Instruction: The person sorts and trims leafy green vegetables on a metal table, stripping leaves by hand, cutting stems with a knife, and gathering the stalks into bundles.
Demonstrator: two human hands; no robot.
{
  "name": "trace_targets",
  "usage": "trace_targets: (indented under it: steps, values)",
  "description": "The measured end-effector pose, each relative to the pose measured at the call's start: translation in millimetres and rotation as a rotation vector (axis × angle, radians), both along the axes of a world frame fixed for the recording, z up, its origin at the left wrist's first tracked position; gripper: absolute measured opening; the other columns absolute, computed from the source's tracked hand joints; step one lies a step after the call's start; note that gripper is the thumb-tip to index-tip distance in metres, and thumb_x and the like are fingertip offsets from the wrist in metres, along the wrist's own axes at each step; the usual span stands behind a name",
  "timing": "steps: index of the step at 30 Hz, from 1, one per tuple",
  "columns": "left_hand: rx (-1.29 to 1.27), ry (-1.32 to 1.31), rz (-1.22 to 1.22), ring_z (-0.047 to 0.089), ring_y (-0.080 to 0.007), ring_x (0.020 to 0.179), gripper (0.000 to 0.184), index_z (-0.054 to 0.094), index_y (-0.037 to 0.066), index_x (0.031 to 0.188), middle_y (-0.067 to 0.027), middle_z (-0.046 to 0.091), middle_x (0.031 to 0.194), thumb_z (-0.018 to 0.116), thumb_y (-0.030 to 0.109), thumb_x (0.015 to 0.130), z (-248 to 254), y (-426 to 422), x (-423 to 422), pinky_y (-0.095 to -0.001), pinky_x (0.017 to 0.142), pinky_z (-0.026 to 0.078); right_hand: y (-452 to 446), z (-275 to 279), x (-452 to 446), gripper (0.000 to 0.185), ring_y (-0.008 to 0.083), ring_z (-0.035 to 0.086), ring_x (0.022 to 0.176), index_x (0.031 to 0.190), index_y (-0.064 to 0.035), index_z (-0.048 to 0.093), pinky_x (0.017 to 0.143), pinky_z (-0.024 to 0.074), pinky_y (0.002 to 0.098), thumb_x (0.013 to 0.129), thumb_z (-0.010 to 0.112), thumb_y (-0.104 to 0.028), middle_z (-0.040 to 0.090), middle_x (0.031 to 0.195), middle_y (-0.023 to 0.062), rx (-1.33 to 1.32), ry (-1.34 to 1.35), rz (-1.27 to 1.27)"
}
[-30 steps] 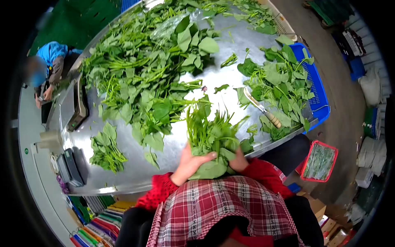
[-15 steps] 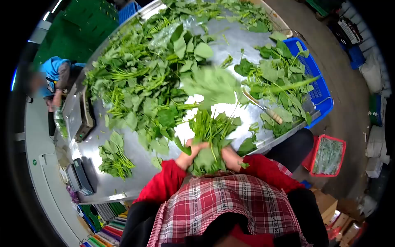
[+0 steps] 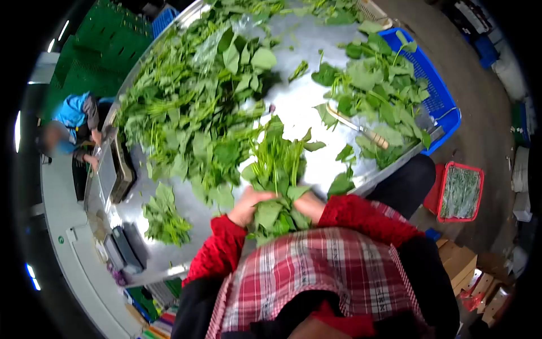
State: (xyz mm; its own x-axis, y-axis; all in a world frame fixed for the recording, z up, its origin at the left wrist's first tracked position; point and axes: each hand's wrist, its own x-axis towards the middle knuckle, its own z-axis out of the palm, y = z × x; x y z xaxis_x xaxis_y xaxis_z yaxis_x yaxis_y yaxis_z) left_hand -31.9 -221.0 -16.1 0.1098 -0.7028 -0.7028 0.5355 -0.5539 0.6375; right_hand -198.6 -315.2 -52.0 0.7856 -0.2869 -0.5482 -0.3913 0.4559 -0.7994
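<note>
A bunch of leafy greens [image 3: 278,161] stands between my hands near the table's front edge, stems pointing away and broad leaves toward my apron. My left hand [image 3: 248,205] wraps round its left side. On the other side my right hand [image 3: 310,205] grips the same bunch, its fingers partly hidden by leaves. A curved blade with a wooden handle [image 3: 375,137] lies to the right, resting on loose greens [image 3: 375,85]. The large heap of greens [image 3: 192,113] spreads to the left and beyond. A smaller separate bunch [image 3: 165,219] lies at the left front.
The metal table [image 3: 307,42] carries a scale [image 3: 117,169] and a dark device [image 3: 123,250] on its left. A blue basket [image 3: 446,107] adjoins the right edge. A red crate [image 3: 478,195] stands on the floor. At far left is a co-worker [image 3: 79,118].
The blurred leaves above the bunch are gone from there. Both hands still grip the bunch. The co-worker's hands have moved toward the scale, and my view has shifted slightly.
</note>
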Motion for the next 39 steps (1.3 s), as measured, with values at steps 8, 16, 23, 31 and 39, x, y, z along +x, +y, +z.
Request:
trace_targets:
  steps: [8, 16, 23, 31, 39]
  values:
    - [-0.133, -0.622, -0.726, 0.059, -0.0176, 0.103, 0.069, 0.057, 0.0, 0.122, -0.0079, 0.065, 0.114, 0.083, 0.0, 0.058, 111, 7, 89, -0.0328, 0.094, 0.046, 1, 61, 42, 0.066, 0.0237, 0.055, 0.091, 0.123, -0.0025, 0.053, 0.083, 0.0457, 0.0385, 0.091, 0.048, -0.06, 0.058, 0.098, 0.0109, -0.212, -0.41, 0.583]
    - [0.06, 0.087, -0.171, 0.052, -0.0218, 0.118, 0.08, 0.049, 0.0, 0.133, -0.0088, 0.058, 0.126, 0.075, -0.003, 0.057, 54, 95, -5, -0.0344, 0.103, 0.038, -33, 37, -50, 0.08, 0.0246, 0.046, 0.125, 0.135, 0.002, 0.042, 0.105, 0.036, 0.0362, 0.085, 0.063, -0.057, 0.049, 0.132, 0.0178, -0.083, -0.403, 0.593]
    - [0.104, 0.023, -0.166, 0.055, -0.0209, 0.113, 0.077, 0.05, 0.0, 0.132, -0.0081, 0.06, 0.123, 0.073, -0.006, 0.058, 73, 91, -5, -0.0341, 0.101, 0.039, -32, 51, -22, 0.044, 0.0083, 0.056, 0.068, 0.124, 0.0003, 0.05, 0.06, 0.0447, 0.0216, 0.099, 0.047, -0.036, 0.059, 0.084, 0.0052, 0.475, -0.49, -0.233]
    - [0.114, -0.013, -0.117, 0.057, -0.0192, 0.108, 0.077, 0.051, 0.0, 0.129, -0.0055, 0.061, 0.119, 0.074, -0.008, 0.056, 71, 105, -7, -0.0332, 0.098, 0.041, -89, 53, -19, 0.044, 0.0091, 0.055, 0.061, 0.115, 0.0011, 0.057, 0.053, 0.0431, 0.0247, 0.094, 0.057, -0.038, 0.063, 0.086, 0.0065, 0.178, -0.365, -0.197]
    - [0.103, -0.015, -0.064, 0.056, -0.0185, 0.107, 0.073, 0.053, 0.001, 0.126, -0.0057, 0.061, 0.117, 0.074, -0.007, 0.057, 73, 114, -12, -0.0331, 0.096, 0.042, -107, 62, -21, 0.03, 0.0076, 0.045, 0.051, 0.088, 0.0048, 0.062, 0.052, 0.0408, 0.0234, 0.099, 0.045, -0.018, 0.054, 0.065, 0.0011, -0.02, -0.429, -0.465]
